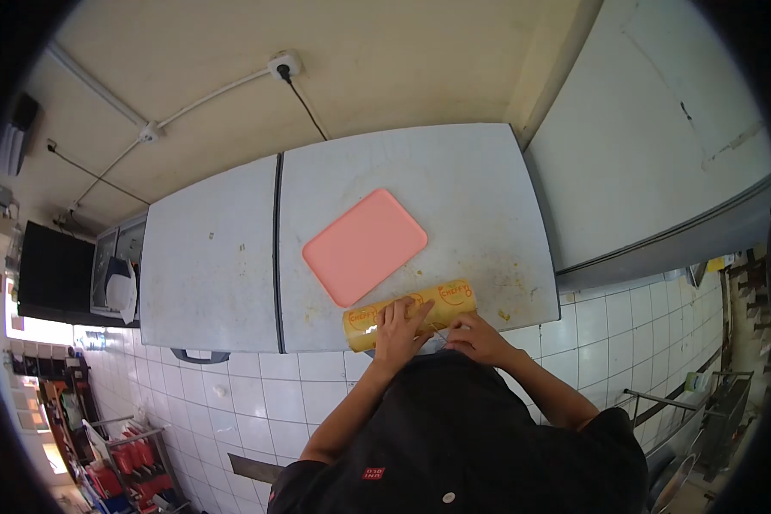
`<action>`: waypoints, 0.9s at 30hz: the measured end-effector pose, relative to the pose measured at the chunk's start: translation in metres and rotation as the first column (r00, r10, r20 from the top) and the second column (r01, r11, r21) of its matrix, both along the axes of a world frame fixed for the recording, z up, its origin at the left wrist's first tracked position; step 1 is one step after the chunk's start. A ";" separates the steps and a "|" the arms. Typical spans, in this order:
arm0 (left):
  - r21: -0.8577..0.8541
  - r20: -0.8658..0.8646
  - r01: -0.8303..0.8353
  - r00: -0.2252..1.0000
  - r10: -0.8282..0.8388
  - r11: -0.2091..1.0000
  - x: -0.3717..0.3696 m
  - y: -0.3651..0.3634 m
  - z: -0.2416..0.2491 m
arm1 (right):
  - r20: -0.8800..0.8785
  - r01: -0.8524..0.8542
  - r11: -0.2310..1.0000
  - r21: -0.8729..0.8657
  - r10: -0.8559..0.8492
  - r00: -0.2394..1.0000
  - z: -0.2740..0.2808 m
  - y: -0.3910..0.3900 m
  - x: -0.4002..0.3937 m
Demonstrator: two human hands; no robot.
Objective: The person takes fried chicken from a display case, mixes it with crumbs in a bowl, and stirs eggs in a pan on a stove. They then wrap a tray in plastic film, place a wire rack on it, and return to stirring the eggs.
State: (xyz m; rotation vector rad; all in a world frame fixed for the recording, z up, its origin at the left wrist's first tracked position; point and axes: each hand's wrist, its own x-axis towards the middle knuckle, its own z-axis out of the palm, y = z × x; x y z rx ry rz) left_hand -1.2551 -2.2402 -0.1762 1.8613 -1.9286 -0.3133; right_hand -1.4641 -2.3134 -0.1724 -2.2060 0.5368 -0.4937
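Note:
A yellow roll of cling film (409, 310) with red printing lies at the front edge of the white chest top, close to my body. My left hand (396, 330) grips it, fingers curled over its upper side left of the middle. At the roll's lower right, my right hand (478, 338) is closed in a pinch at the film's edge, where a clear piece seems to hang toward my shirt. Just beyond the roll sits a pink rectangular tray (365, 247), turned at an angle, with nothing on it.
The white chest top (214, 274) is split by a dark seam and has yellow-brown stains near the roll. A tall white cabinet (651, 128) stands on the right. A plug in a wall socket (284, 67) is behind. A rack with red items (137, 458) stands lower left.

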 end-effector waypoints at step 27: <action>-0.089 0.070 -0.029 0.997 0.036 0.996 0.055 0.011 0.006 | 0.008 0.161 0.986 0.031 -0.161 0.987 -0.032 0.001 0.055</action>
